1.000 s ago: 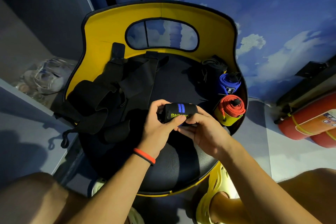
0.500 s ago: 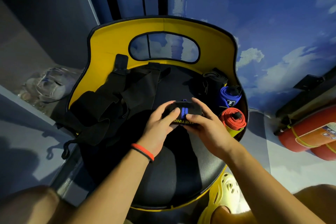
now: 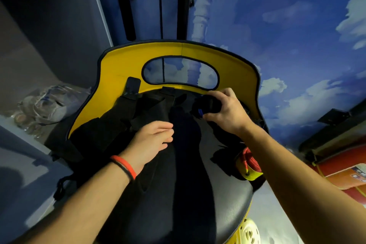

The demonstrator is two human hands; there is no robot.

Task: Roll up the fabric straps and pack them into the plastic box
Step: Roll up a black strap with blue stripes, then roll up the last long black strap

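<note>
One: Two hands are seen over the chair seat (image 3: 227, 210); how are they held?

Two: The rolled strap (image 3: 207, 105), black with a blue stripe, is clasped from above by the right hand (image 3: 227, 111), fingers curled round it, right of centre just below the yellow chair back (image 3: 122, 65). It is judged to be held tight so that the roll is kept from springing loose. The left hand (image 3: 150, 140) is spread with fingers straight and relaxed, nothing grasped, at the edge of the loose straps (image 3: 107, 127) heaped at centre left, likely so that the next one can be taken up. Whether they are touched cannot be told.

One: Where is the roll meant to be put?

Two: The plastic box cannot be made out. A red roll (image 3: 250, 161) is seen at the right rim of the seat, partly hidden by the right forearm, so the packing place is guessed to lie there.

One: Is room left for the move?

Two: Open seat is left between the hands and down the middle. The right rim is close, and a roll set down carelessly could be tipped over it; at the top a stop is given by the curved back
</note>
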